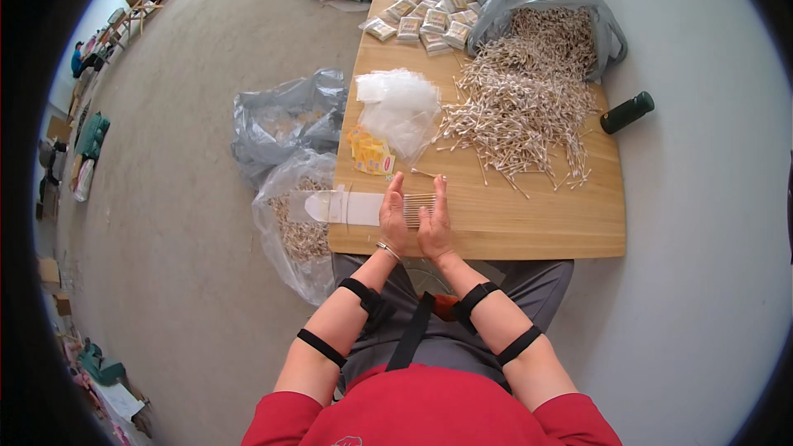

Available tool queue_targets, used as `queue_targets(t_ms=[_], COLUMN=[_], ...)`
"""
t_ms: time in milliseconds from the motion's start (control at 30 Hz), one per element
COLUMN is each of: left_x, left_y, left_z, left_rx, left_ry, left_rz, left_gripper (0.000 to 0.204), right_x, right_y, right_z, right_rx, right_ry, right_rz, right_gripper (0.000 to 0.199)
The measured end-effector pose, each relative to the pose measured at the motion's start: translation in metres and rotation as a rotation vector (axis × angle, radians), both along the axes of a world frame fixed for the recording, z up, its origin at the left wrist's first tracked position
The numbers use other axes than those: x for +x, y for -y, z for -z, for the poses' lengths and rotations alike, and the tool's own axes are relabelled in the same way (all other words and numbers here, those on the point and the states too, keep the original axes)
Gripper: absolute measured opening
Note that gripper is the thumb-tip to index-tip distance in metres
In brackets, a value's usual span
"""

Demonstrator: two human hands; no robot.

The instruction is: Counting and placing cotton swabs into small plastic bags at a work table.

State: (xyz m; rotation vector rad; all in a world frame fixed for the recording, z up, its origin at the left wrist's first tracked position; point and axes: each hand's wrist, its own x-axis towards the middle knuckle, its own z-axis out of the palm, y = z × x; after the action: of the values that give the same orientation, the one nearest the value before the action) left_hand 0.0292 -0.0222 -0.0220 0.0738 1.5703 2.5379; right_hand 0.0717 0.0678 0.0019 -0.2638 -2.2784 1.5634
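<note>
Near the table's front edge, a flat row of cotton swabs lies between my two hands. My left hand stands on edge along the row's left side, fingers stretched forward together. Against the right side presses my right hand, its thumb bent over the swabs. A single cotton swab lies crosswise just beyond the fingertips. Left of my left hand is a white strip with a clear plastic piece at its outer end. Yellow printed cards and a stack of clear plastic bags lie farther up.
A large heap of loose swabs spills from a grey bag on the right. Beside it stands or lies a dark green bottle. Filled packets cover the far end. Open plastic bags hang or rest by the table's left edge.
</note>
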Motion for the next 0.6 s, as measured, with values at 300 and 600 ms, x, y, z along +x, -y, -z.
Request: queue_targets(t_ms=[300,600], left_x=[-0.004,-0.002], left_y=[0.006,0.007], left_z=[0.003,-0.004], left_rx=[0.019,-0.020], left_ry=[-0.031,-0.052], left_rz=[0.017,0.062], left_gripper=[0.065,0.064], right_x=[-0.002,-0.007], right_y=[-0.017,-0.008], right_z=[0.002,-0.001], right_rx=[0.251,-0.069], right_ry=[0.023,-0.018], right_rz=[-0.070,0.072], right_gripper=[0.049,0.043])
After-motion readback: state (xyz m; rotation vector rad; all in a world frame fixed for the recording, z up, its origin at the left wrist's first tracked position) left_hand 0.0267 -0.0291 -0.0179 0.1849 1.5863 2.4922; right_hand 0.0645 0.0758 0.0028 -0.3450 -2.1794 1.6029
